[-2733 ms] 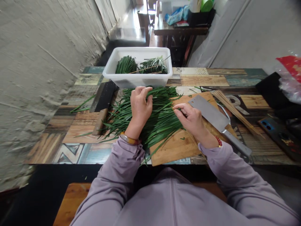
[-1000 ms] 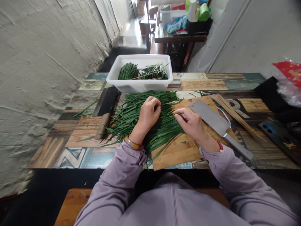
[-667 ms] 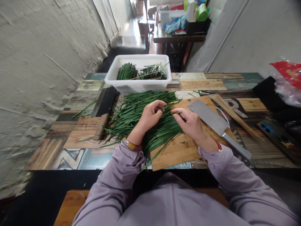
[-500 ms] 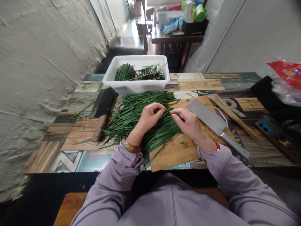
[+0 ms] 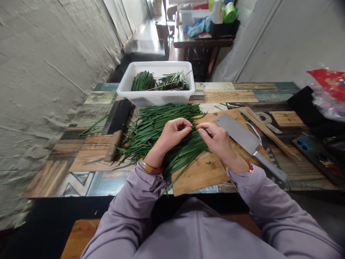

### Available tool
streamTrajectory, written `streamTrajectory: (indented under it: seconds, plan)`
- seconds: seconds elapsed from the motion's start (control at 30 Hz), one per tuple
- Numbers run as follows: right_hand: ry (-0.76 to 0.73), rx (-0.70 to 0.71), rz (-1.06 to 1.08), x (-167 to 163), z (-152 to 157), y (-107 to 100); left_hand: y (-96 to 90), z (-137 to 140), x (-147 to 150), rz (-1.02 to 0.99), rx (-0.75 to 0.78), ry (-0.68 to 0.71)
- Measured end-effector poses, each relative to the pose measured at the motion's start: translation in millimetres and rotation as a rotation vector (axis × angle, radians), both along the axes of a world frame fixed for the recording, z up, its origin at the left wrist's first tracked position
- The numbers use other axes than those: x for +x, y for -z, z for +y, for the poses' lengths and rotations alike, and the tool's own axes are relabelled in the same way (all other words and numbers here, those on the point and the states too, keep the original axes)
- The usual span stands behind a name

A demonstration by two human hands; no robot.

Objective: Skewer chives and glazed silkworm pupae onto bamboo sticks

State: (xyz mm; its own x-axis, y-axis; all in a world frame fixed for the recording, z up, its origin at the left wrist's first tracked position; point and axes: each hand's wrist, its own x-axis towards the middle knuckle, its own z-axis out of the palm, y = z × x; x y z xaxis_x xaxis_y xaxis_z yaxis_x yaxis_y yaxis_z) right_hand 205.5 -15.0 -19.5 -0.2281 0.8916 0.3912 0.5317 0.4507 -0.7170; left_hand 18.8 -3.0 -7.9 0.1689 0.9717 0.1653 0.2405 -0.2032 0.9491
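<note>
The left hand [image 5: 175, 135] has its grip pressed together, with thumb and finger pinching a small bit of green leaf [image 5: 193, 126]. The right hand [image 5: 217, 140] is just beside it, pinching a thin stick [image 5: 221, 165] near its tip. The stick is long and straight; it slants, with its tip pointing away and to the left, and its other end coming back to the near edge on the right. Below the hands, a big pile of leaves [image 5: 151, 124] lies flat, partly on the surface [image 5: 110, 183] and partly on the cutting board [image 5: 199, 176]. Most leaves run from left to right, and the near ones slant up to the right. A big knife [image 5: 238, 133] lies on the board, its handle pointing to the near right. A white tub [image 5: 161, 98] stands behind the pile.
</note>
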Motion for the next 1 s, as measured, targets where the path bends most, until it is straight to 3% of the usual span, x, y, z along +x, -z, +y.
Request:
streamTrajectory:
  seconds: [0.23, 1.0]
  plan:
    - [-0.007, 0.018, 0.003, -0.5, -0.3, 0.3, 0.7, -0.6, 2.7, -0.049, 0.015, -0.058]
    - [0.000, 0.031, -0.025, 0.8, 0.3, 1.3, 2.2, -1.7, 3.9, 0.030, 0.119, -0.043]
